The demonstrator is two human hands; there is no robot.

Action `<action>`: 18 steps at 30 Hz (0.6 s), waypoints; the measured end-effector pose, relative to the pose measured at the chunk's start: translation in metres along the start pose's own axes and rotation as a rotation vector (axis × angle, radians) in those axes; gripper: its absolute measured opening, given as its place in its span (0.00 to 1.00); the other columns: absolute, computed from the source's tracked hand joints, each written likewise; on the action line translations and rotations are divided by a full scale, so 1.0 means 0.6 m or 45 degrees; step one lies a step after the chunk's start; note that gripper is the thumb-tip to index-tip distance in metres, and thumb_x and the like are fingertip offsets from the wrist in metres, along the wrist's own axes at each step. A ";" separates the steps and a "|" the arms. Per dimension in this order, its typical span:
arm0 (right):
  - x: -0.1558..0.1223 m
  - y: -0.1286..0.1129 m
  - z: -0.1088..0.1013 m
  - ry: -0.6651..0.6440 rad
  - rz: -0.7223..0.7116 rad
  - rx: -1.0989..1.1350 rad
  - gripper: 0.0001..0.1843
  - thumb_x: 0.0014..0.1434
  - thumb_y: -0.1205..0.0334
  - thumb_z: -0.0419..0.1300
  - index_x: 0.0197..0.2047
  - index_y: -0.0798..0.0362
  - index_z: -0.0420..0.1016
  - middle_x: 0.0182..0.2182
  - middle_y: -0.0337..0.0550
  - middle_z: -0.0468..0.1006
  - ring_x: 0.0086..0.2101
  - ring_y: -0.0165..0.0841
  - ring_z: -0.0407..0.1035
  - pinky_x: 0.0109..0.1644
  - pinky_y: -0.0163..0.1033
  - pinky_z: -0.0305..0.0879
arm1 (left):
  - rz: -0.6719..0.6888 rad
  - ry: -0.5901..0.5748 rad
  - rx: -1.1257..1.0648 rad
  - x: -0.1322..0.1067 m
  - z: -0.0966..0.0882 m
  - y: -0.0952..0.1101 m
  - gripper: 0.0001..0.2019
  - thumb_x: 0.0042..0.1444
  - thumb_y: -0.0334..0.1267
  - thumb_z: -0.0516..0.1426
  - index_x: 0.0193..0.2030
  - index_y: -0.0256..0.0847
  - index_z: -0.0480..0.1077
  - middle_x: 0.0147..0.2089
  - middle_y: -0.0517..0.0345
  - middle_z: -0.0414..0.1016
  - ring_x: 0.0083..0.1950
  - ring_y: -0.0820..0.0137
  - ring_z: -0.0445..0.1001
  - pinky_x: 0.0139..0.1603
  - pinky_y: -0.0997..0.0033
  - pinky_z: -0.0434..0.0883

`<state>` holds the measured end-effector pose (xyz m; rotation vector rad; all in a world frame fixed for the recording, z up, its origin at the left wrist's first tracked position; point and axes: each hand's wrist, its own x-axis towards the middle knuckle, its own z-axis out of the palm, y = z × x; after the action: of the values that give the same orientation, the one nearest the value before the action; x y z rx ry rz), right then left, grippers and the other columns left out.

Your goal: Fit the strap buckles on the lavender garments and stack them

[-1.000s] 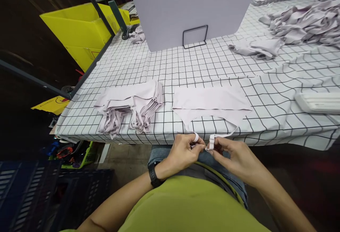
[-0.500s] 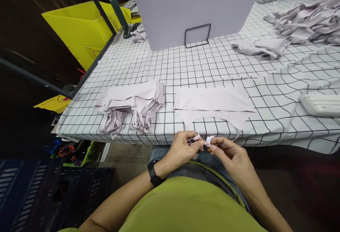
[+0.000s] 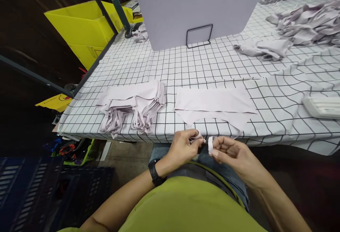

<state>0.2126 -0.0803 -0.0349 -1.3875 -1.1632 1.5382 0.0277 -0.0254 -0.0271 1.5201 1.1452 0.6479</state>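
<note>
A pale pink strappy top (image 3: 215, 99) lies flat at the table's front edge, its straps hanging toward me. My left hand (image 3: 186, 145) is closed in a pinch on one thin strap just below the edge, with a small pale bit at the fingertips. Across a small gap, my right hand (image 3: 233, 152) grips a looped strap end (image 3: 210, 144) between thumb and fingers. To the left, a neat stack of matching tops (image 3: 132, 97) sits with its straps bunched at the front.
The table wears a white checked cloth (image 3: 159, 71). A grey board (image 3: 196, 9) on a wire stand (image 3: 199, 34) rises at the back. Loose pink fabric pieces (image 3: 310, 24) heap at the right, near a white plastic object (image 3: 322, 107). A yellow box (image 3: 79, 26) stands left.
My hands have come slightly apart. The strap ends, together between my fingertips before, are now separated, and the right one stands up as a loop.
</note>
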 end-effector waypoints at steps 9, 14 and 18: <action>-0.029 0.002 -0.021 0.117 0.014 -0.071 0.14 0.59 0.48 0.66 0.35 0.51 0.77 0.28 0.40 0.74 0.29 0.33 0.69 0.33 0.36 0.68 | -0.138 -0.443 0.690 -0.027 -0.039 -0.018 0.10 0.55 0.36 0.62 0.24 0.40 0.70 0.22 0.59 0.69 0.26 0.69 0.67 0.29 0.71 0.55; -0.088 0.057 -0.091 -0.026 0.035 -0.555 0.15 0.60 0.49 0.64 0.31 0.50 0.83 0.23 0.41 0.79 0.24 0.37 0.72 0.28 0.37 0.69 | -0.225 -0.300 1.101 -0.045 -0.074 0.009 0.20 0.58 0.44 0.64 0.19 0.41 0.65 0.22 0.55 0.68 0.25 0.65 0.67 0.28 0.68 0.51; -0.089 0.072 -0.122 0.416 -0.042 -0.632 0.20 0.60 0.42 0.63 0.35 0.50 0.86 0.28 0.45 0.85 0.29 0.44 0.80 0.30 0.40 0.73 | 0.073 -0.291 0.921 -0.022 -0.067 0.048 0.20 0.66 0.46 0.56 0.24 0.40 0.72 0.22 0.56 0.71 0.25 0.67 0.68 0.28 0.69 0.57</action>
<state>0.2939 -0.1334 -0.0593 -1.8474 -1.4007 0.9786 -0.0026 -0.0192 0.0136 2.1721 1.2227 0.0698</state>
